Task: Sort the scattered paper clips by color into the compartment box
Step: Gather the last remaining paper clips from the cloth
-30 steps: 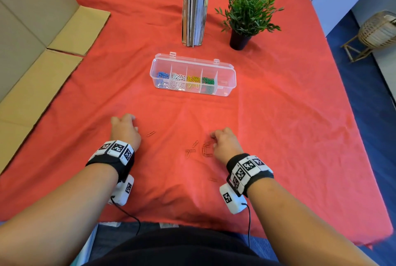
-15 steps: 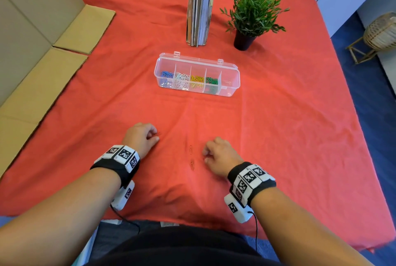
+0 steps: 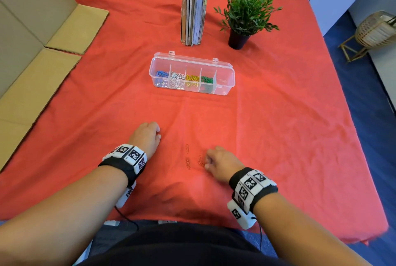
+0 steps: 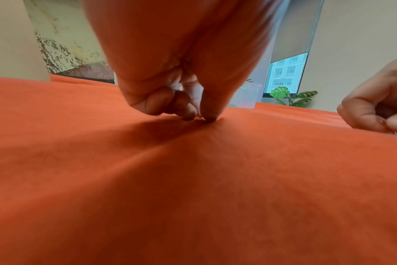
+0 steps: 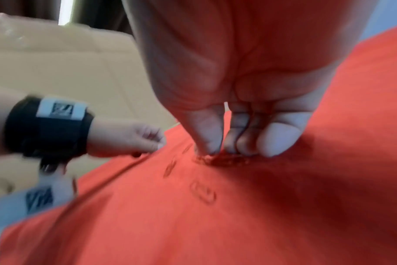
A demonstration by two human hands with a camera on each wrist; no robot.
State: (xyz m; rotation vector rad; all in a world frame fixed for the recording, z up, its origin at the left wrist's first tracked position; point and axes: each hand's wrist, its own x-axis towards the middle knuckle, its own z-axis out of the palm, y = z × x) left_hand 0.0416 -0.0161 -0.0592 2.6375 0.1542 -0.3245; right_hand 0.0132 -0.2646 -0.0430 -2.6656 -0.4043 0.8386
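Note:
The clear compartment box [image 3: 225,85] stands at mid-table, with blue, white, yellow and green clips in separate cells. Three red paper clips [image 3: 188,163] lie loose on the red cloth between my hands. My left hand [image 3: 158,135] has its fingers curled, and its fingertips [image 4: 207,114] pinch down on the cloth where a small red clip [image 4: 200,117] shows. My right hand [image 3: 206,163] curls its fingers [image 5: 210,141] over a blurred clump of red clips [image 5: 218,158]. Two more red clips [image 5: 203,191] lie in front of that hand.
Upright books [image 3: 194,6] and a potted plant [image 3: 246,10] stand behind the box. Flattened cardboard [image 3: 32,85] covers the table's left side. The cloth's near edge [image 3: 192,220] runs just below my wrists, and blue floor [image 3: 368,115] lies to the right.
My left hand has slid right onto the clip that lay beside it. The right hand has gathered clips, and fewer lie loose between the hands.

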